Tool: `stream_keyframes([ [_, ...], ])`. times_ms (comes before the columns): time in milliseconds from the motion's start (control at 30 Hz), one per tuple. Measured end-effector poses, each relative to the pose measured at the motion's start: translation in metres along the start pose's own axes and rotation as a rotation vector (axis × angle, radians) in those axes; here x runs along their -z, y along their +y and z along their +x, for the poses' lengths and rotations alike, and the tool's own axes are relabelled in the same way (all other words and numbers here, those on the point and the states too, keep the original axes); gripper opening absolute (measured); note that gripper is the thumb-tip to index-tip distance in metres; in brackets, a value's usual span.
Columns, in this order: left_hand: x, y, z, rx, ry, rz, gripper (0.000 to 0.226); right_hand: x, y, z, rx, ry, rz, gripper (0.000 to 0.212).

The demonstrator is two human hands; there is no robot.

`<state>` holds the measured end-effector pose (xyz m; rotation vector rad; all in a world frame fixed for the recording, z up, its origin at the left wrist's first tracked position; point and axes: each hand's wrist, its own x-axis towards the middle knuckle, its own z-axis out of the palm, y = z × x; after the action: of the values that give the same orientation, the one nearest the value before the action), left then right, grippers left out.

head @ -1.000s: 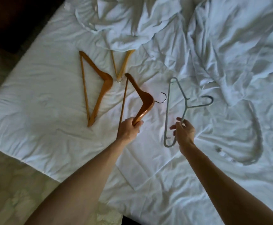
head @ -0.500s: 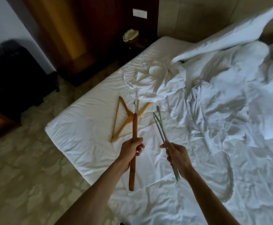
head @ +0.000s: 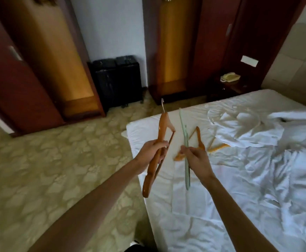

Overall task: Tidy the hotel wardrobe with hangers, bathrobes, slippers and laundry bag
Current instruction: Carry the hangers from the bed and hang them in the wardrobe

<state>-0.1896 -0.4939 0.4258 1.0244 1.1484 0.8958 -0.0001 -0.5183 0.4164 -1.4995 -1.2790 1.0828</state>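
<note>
Hangers in both hands, we stand at the foot corner of the bed (head: pixel 221 206) and look toward the dark wooden wardrobe (head: pixel 168 51) beyond it. Our left hand (head: pixel 153 152) grips a wooden hanger (head: pixel 158 142) around its middle, fingers curled tight over the shoulder bar and crossbar together; it is held nearly upright above the bed's left edge, its metal hook (head: pixel 163 104) pointing up toward the wardrobe. Our right hand (head: pixel 196 160), just to the right of it, pinches a pale green hanger (head: pixel 185 140) between thumb and curled fingers, also held edge-on and upright over the bed, its lower end hanging below the fist. The two held hangers are near each other but apart.

Behind the right hand, a second wooden hanger (head: pixel 199 140) lies flat on the bed, partly hidden by our fingers. A third wooden one (head: pixel 218 147) lies just right of it, partly under a crumpled white robe (head: pixel 239 128) heaped farther up the bed. More rumpled white fabric (head: pixel 285 170) covers the bed's right side; we cannot tell whether it is linen or another robe.

Left of the wardrobe, against the white wall, stand two black suitcases (head: pixel 117 79). Right of the wardrobe, at the bed's head, a cream telephone (head: pixel 229 77) sits on a dark nightstand (head: pixel 234 87). Patterned carpet (head: pixel 48 160) spreads left of the bed.
</note>
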Motion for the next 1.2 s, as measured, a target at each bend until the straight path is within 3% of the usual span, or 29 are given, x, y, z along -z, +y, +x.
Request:
stream_keyframes([
  [167,0.091,0.014,-0.037,-0.033,0.196,-0.08,0.014,-0.097,-0.046,0.009,0.102,-0.145,-0.006,0.029],
  [367,0.22,0.027,-0.066,-0.149,0.397,-0.013,0.02,-0.228,-0.101,0.025,0.139,-0.35,0.045,0.033],
  [533,0.337,0.054,-0.068,-0.229,0.547,-0.009,0.047,-0.348,-0.145,0.063,0.18,-0.459,0.073,0.028],
  [667,0.425,0.09,-0.055,-0.274,0.634,-0.029,0.031,-0.437,-0.187,0.1,0.255,-0.503,0.103,0.031],
  [1033,0.603,0.152,0.015,-0.27,0.675,-0.053,0.045,-0.609,-0.274,0.19,0.277,-0.543,0.167,0.031],
  [1200,0.674,0.17,0.076,-0.276,0.64,-0.049,0.039,-0.677,-0.287,0.261,0.263,-0.516,0.147,0.031],
])
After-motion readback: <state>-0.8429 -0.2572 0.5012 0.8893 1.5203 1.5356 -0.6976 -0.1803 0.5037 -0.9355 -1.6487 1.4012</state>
